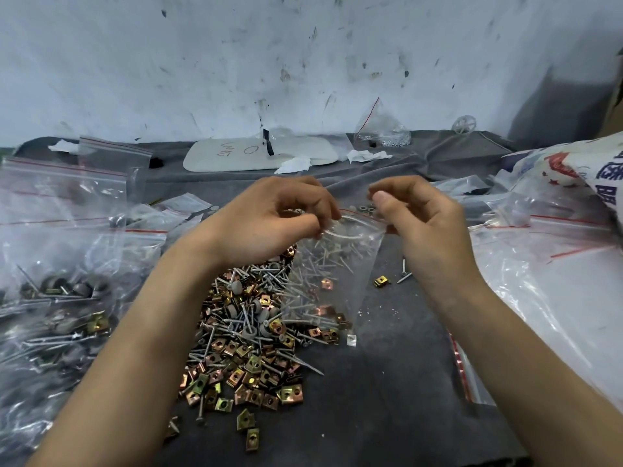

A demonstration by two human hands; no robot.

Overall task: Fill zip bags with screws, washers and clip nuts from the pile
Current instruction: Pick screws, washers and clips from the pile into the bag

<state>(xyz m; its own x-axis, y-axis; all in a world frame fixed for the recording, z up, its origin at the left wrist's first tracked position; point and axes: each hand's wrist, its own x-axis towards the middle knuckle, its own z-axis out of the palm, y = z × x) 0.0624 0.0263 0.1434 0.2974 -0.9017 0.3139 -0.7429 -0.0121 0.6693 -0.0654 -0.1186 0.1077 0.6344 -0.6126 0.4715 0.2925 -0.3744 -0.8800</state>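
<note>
- I see a scuffed white wall (236,62) across the whole top of the view.
- Below it, a dark grey cloth (387,382) covers the table.
- On the left lies a heap of filled bags (50,298), clear plastic with red seal strips, with screws and dark parts showing through.
- On the right lies a spread of clear loose bags (556,281), with a printed sack (590,170) behind them.
- In the middle, between the forearms, sits the pile (249,332): grey screws, grey washers and brass-coloured clip nuts mixed together.
- A white tray (259,153) with handwriting rests near the wall.
- The zip bag (337,271) hangs upright over the pile's right edge, its mouth pulled open; I cannot tell what is inside it from what lies behind it.
- The left hand (269,220) pinches the mouth's left corner, its fingers curled over the thumb.
- The right hand (418,224) has curled fingers at the mouth's right corner, with thumb and forefinger tips pressed together above it; I cannot tell if anything small sits between them.
- One stray clip nut (381,281) and two loose screws (404,276) lie just right of the bag.
</note>
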